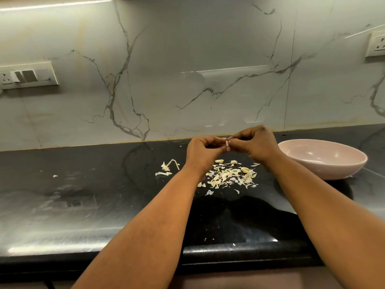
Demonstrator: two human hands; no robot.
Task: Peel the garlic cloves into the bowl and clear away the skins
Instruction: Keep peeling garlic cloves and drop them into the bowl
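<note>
My left hand and my right hand meet above the black counter. Between their fingertips they pinch a small pale garlic clove. Directly below the hands lies a heap of loose garlic skins, with a clove-like piece among them. A dry garlic stem and root scrap lie to the left of the heap. The pale pink bowl stands to the right of my right hand; the part of its inside that shows holds nothing.
The marble wall rises just behind the counter. It carries a switch plate at the left and a socket at the far right. Small skin flecks dot the counter near its front edge.
</note>
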